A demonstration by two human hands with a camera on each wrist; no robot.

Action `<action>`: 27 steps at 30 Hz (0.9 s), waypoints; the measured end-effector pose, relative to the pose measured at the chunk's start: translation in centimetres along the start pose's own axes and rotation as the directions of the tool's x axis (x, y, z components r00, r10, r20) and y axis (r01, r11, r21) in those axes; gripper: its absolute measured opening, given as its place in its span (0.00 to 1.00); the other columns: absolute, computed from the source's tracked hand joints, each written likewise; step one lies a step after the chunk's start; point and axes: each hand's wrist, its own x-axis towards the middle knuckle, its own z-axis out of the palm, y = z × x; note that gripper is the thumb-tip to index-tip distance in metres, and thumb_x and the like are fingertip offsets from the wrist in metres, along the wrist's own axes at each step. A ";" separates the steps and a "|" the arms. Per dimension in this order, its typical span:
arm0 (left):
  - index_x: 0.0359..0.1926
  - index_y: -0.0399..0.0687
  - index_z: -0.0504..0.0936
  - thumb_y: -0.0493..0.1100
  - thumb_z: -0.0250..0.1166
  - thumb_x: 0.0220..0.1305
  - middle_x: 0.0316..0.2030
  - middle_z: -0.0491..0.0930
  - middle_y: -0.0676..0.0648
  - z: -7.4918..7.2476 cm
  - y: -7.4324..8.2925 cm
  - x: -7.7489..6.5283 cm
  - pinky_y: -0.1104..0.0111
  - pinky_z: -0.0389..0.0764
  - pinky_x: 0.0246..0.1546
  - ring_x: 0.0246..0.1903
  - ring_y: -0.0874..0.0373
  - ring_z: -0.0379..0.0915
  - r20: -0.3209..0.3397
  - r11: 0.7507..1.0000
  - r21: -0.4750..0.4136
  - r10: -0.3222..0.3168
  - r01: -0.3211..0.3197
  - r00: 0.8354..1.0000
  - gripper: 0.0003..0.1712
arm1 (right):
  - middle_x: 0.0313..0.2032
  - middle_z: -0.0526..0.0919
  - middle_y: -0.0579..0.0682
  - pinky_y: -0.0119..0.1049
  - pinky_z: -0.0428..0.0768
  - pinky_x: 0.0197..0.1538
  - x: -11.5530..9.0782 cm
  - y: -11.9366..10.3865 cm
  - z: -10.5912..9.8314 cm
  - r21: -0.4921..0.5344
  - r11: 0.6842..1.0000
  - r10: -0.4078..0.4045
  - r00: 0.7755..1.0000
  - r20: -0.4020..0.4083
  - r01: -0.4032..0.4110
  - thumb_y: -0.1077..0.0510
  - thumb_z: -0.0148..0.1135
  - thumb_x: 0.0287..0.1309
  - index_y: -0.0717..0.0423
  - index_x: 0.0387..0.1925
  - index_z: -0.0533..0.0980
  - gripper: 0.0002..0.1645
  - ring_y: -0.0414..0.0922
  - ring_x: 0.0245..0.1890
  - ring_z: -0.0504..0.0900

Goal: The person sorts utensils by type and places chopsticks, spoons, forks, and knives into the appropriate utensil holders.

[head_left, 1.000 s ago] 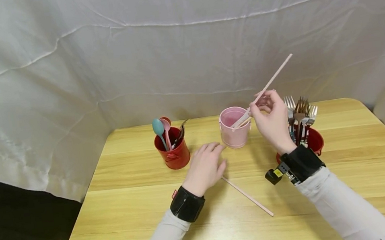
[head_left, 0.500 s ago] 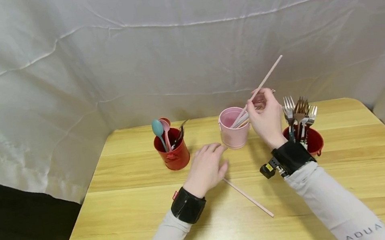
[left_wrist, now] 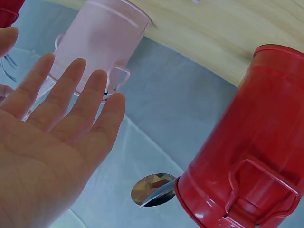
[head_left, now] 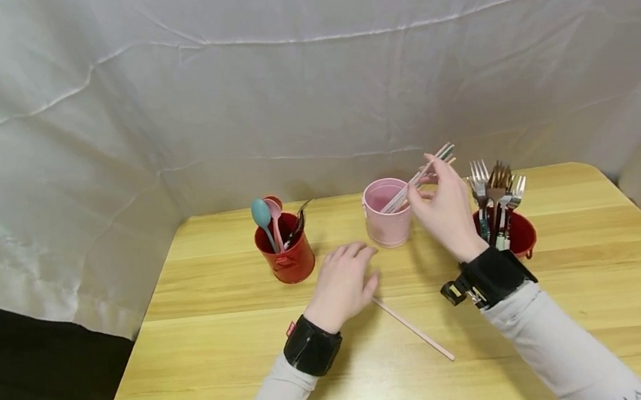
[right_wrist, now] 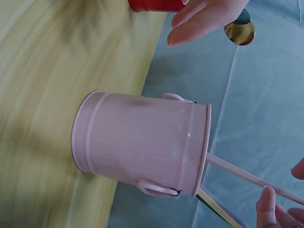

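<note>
My right hand (head_left: 446, 210) is at the rim side of a small pink bucket (head_left: 390, 230), thumb and index finger parted around a pink chopstick (right_wrist: 242, 175) that leans inside it. In the right wrist view the thumb (right_wrist: 267, 202) lies against this stick, while a gap separates the index fingertip from it. Other chopsticks (right_wrist: 218, 208), one pale with a green side, slant out of the same bucket. My left hand (head_left: 340, 285) hovers palm down with relaxed, spread fingers and holds nothing. Beside its thumb, one pink chopstick (head_left: 415, 331) lies on the wooden table (head_left: 198, 378).
Left of the pink bucket stands a red bucket (head_left: 295, 269) with several spoons, among them a teal spoon (head_left: 260, 213). Another red bucket (head_left: 523, 235), full of forks (head_left: 499, 183), is right behind my right wrist. A grey cloth (head_left: 306, 94) hangs behind the table.
The pink chopstick has gone from high above the bucket down into it, among the others. My right thumb and index finger have spread apart. The left hand has stayed in place.
</note>
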 end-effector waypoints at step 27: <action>0.55 0.48 0.77 0.48 0.61 0.62 0.52 0.77 0.47 0.2 -1.4 -4.3 0.54 0.71 0.54 0.53 0.49 0.71 0.076 0.997 0.026 0.066 -0.068 0.995 0.21 | 0.48 0.74 0.62 0.48 0.70 0.40 -5.7 -0.4 -2.4 -0.175 0.957 -0.232 0.972 0.021 0.232 0.66 0.61 0.45 0.64 0.53 0.73 0.28 0.54 0.41 0.71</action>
